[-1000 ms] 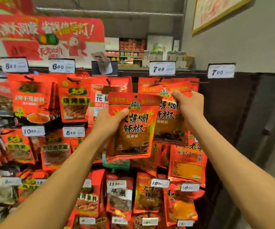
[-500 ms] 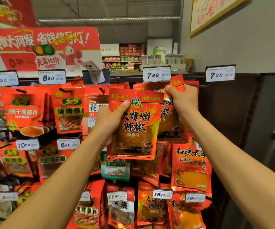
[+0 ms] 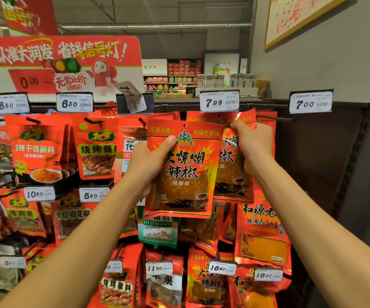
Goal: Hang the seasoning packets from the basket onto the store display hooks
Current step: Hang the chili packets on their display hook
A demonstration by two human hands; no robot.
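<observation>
My left hand (image 3: 148, 165) grips a red chilli seasoning packet (image 3: 186, 174) by its left edge, thumb on the front, and holds it upright before the display. My right hand (image 3: 254, 145) pinches the top of a second, identical packet (image 3: 233, 165) that sits just behind and to the right, right under the 7.99 price tag (image 3: 219, 102). A bare hook (image 3: 275, 117) juts out to the right below the 7.00 tag (image 3: 311, 103). The basket is out of view.
Red seasoning packets hang in rows on hooks to the left and below, each row with price tags. A green-banded pepper packet (image 3: 157, 232) hangs under the held one. A red promo sign (image 3: 64, 63) tops the rack. A dark panel (image 3: 335, 174) stands at right.
Both hands and their packets rose towards the top row of hooks. My right hand shifted its grip up to the top edge of the rear packet.
</observation>
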